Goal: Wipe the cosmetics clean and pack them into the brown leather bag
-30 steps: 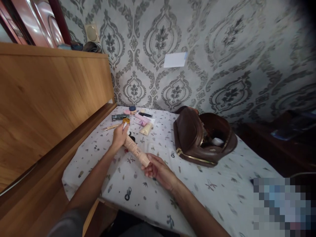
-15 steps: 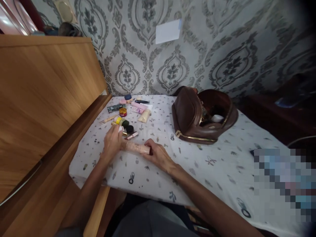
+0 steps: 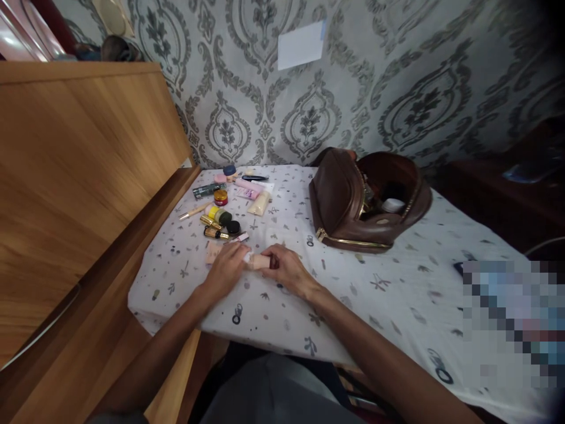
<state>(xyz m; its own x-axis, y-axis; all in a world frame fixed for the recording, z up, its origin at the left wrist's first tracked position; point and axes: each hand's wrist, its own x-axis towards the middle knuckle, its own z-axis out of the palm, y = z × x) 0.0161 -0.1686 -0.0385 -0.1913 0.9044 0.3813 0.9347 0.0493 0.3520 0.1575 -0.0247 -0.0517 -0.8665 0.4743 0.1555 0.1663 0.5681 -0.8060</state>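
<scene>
Left of the brown bag point(image 3: 335, 203), the left hand point(image 3: 227, 266) curls round a pinkish tube point(image 3: 260, 262), hiding its middle; the half-closed right hand point(image 3: 290, 272) pinches its end. The bag's inside is dark. Right of the bag lies a blurry thing point(image 3: 521, 318). The worktop point(image 3: 375, 330) is white with little leaves. Behind the bag stands a swirly grey wall point(image 3: 353, 88).

- The shirt point(image 3: 269, 391) is plain grey, with soft folds on its front.
- Dark cloth point(image 3: 215, 376) is visible beside the shirt.
- At the lower left, a dark sleeve point(image 3: 118, 418) shows its edge.
- The left grip point(image 3: 227, 268) and right grip point(image 3: 292, 271) are bare hands.
</scene>
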